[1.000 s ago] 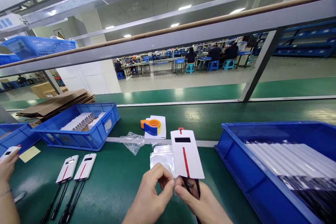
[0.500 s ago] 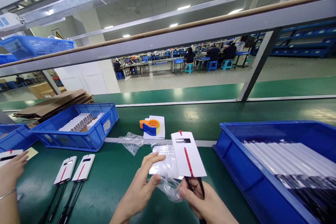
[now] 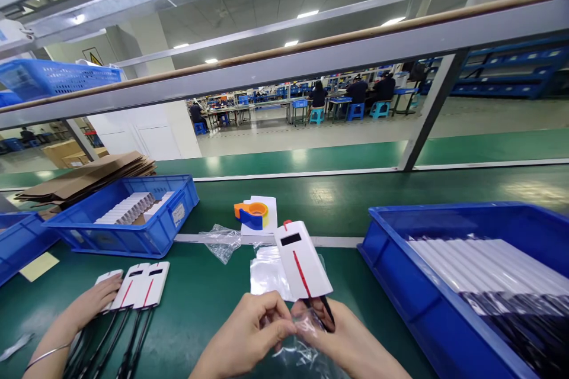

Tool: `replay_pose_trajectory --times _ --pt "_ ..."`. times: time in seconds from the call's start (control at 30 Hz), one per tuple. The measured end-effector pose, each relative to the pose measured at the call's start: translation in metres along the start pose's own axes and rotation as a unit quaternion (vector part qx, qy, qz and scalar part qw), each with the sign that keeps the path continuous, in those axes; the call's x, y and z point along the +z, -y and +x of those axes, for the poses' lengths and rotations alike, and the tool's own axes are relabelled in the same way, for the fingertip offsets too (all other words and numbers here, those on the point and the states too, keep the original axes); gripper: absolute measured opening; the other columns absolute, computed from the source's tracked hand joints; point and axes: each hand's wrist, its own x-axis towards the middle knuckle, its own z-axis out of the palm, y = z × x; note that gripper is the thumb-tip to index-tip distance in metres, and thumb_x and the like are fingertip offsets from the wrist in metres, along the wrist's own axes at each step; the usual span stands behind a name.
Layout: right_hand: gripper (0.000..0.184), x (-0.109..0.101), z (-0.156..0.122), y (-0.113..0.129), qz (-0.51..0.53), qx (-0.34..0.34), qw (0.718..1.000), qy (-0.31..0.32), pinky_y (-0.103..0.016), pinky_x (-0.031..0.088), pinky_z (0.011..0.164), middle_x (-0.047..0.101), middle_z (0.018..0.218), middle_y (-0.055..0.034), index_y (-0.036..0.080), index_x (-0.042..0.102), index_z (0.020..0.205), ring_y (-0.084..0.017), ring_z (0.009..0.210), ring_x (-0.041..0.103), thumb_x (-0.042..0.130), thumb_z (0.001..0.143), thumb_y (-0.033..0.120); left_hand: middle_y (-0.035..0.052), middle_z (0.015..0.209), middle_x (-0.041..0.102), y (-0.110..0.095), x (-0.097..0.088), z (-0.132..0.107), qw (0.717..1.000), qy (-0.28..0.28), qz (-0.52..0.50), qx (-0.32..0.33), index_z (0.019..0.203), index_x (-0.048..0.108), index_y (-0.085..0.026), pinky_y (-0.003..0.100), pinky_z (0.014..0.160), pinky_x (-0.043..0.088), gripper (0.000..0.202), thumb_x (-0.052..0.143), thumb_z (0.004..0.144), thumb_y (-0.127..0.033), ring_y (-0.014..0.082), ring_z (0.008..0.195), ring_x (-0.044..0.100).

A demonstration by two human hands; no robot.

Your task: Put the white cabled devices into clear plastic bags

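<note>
My right hand point(image 3: 331, 323) grips a white device point(image 3: 303, 260) at its lower end, where black cables come out. The device stands tilted, showing a dark window and a red stripe. My left hand point(image 3: 255, 331) is closed in a pinch beside it, at the edge of a crumpled clear plastic bag point(image 3: 306, 352). That bag hangs between both hands, partly hidden by the fingers. Behind the device, a stack of clear plastic bags point(image 3: 267, 275) lies on the green table.
A co-worker's hand point(image 3: 95, 302) touches one of several white devices point(image 3: 155, 284) at left. Blue bins stand left point(image 3: 151, 234) and right point(image 3: 400, 266), the right one holding bagged devices point(image 3: 484, 266). A tape dispenser point(image 3: 252, 216) lies on white paper behind my hands.
My left hand has moved right and closed at the plastic bag. The device in my right hand has shifted left and tilted. The co-worker's hand has brought a device alongside the other two.
</note>
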Motion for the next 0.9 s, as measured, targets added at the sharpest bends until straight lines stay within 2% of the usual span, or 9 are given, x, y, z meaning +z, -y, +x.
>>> replay_pose_trajectory --times 0.1,0.17,0.3,0.43,0.57,0.77,0.83,0.9 --pt "0.042 -0.006 0.001 0.006 -0.052 -0.027 0.998 0.007 -0.029 0.034 0.062 0.05 0.065 0.0036 0.021 0.051 0.069 -0.016 0.064 0.044 0.061 0.086 0.058 -0.0073 0.049 0.045 0.002 0.002 -0.001 1.0 -0.001 -0.02 -0.01 0.074 0.054 -0.019 0.022 0.049 0.028 0.022 0.063 0.09 -0.032 0.0102 0.046 0.04" --pt "0.043 -0.009 0.002 0.005 -0.071 -0.037 0.997 -0.01 -0.03 0.035 0.063 0.051 0.067 0.0029 0.022 0.05 0.071 -0.017 0.066 0.046 0.057 0.089 0.06 -0.008 0.046 0.042 0.007 0.001 -0.001 0.999 -0.005 -0.034 -0.007 0.073 0.052 -0.02 0.022 0.047 0.026 0.029 0.064 0.091 -0.039 0.0101 0.043 0.037" --pt "0.034 -0.01 0.004 0.002 -0.053 -0.032 0.998 0.01 -0.032 0.041 0.073 0.058 0.08 -0.0004 0.02 0.056 0.083 -0.02 0.077 0.052 0.064 0.087 0.053 -0.0029 0.052 0.055 0.011 0.0 0.001 0.999 -0.032 0.01 0.023 0.073 0.059 -0.018 0.023 0.055 0.032 0.035 0.057 0.096 -0.044 0.0124 0.051 0.047" --pt "0.017 0.001 0.001 0.012 0.005 -0.006 1.0 0.004 -0.029 0.041 0.071 0.059 0.079 0.0019 0.02 0.06 0.082 -0.018 0.077 0.054 0.068 0.073 0.032 0.0019 0.066 0.066 0.004 0.001 0.002 0.993 -0.051 0.095 0.048 0.07 0.063 -0.018 0.024 0.066 0.038 0.037 0.051 0.1 -0.036 0.0159 0.065 0.058" --pt "0.008 0.008 -0.006 0.018 0.009 -0.003 1.0 0.007 -0.027 0.045 0.067 0.063 0.072 0.0041 0.021 0.061 0.076 -0.016 0.069 0.058 0.064 0.071 0.026 0.0012 0.068 0.064 0.002 0.005 0.003 0.985 -0.055 0.147 0.072 0.067 0.059 -0.019 0.025 0.065 0.035 0.036 0.051 0.1 -0.034 0.0159 0.065 0.055" --pt "0.017 0.002 -0.01 0.009 -0.042 0.015 0.999 0.004 -0.028 0.046 0.063 0.062 0.065 0.0054 0.019 0.062 0.089 -0.017 0.063 0.061 0.064 0.077 0.031 -0.0002 0.065 0.057 0.009 0.003 0.003 0.984 -0.045 0.155 0.069 0.072 0.059 -0.019 0.026 0.062 0.032 0.042 0.04 0.104 -0.037 0.0148 0.061 0.049" --pt "0.014 0.002 -0.011 0.01 -0.028 0.018 0.999 0.005 -0.028 0.047 0.062 0.06 0.065 0.0058 0.019 0.062 0.087 -0.016 0.062 0.06 0.064 0.077 0.029 -0.0005 0.068 0.059 0.01 0.002 0.002 0.991 -0.036 0.116 0.051 0.077 0.061 -0.019 0.025 0.062 0.033 0.032 0.05 0.101 -0.038 0.015 0.063 0.05" --pt "0.014 0.005 -0.011 0.012 -0.003 0.012 1.0 0.003 -0.027 0.046 0.061 0.058 0.065 0.0062 0.019 0.061 0.082 -0.015 0.061 0.058 0.065 0.077 0.031 0.0 0.075 0.062 0.008 0.001 0.001 0.996 -0.037 0.067 0.036 0.084 0.063 -0.019 0.024 0.064 0.036 0.019 0.066 0.091 -0.036 0.0156 0.069 0.053"
